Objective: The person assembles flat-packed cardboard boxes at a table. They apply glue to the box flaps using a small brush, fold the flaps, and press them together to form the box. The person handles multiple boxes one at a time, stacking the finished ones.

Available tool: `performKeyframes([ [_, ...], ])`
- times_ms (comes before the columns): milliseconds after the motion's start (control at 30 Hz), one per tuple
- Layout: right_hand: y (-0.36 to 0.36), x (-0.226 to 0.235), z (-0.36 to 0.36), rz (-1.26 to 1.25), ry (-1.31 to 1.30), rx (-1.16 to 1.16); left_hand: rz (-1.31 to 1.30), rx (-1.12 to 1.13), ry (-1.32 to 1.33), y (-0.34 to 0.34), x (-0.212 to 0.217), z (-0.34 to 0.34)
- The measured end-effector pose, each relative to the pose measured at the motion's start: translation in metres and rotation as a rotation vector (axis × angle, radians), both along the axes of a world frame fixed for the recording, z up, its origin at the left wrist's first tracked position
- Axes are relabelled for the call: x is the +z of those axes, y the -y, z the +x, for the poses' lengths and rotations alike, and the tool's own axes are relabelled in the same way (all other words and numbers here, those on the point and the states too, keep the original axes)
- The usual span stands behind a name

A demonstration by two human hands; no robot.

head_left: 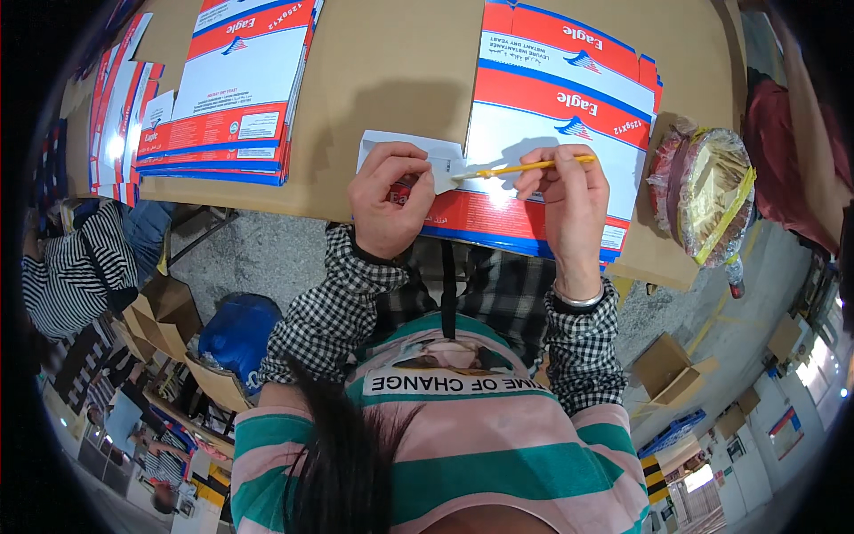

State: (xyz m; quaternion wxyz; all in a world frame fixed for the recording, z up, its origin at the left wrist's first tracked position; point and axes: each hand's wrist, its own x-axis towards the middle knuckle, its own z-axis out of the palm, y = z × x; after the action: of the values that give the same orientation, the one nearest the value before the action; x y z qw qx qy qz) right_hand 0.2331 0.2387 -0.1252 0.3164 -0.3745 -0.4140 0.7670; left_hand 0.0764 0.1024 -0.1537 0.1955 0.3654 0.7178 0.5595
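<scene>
My left hand pinches a folded-up white flap of a flat printed carton, with fingers and thumb closed on it. In my right hand is a slim yellow brush, gripped near the rear of its handle. The brush's tip points left and meets the flap beside my left fingertips. Under both hands lies a stack of flat red, white and blue cartons at the table's near edge. Part of the carton in my left hand is hidden by my fingers.
More flat carton stacks lie at the left of the brown table. A container wrapped in plastic film and tape sits at the right edge. Below are a blue drum, open cardboard boxes and people at left.
</scene>
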Motion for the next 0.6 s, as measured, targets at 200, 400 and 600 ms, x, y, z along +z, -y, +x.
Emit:
performKeyframes([
  [200, -0.0022, 0.0026, -0.002, 0.016, 0.001, -0.006, -0.002, -0.001, -0.013, -0.001, 0.0012, 0.0001],
  [400, -0.0035, 0.0021, 0.0021, 0.027, -0.021, 0.012, -0.001, 0.005, 0.004, -0.0002, 0.0003, 0.0012],
  [600, 0.0003, 0.004, 0.004, 0.068, 0.012, 0.062, -0.026, -0.031, 0.0, 0.0025, -0.0002, 0.0001],
])
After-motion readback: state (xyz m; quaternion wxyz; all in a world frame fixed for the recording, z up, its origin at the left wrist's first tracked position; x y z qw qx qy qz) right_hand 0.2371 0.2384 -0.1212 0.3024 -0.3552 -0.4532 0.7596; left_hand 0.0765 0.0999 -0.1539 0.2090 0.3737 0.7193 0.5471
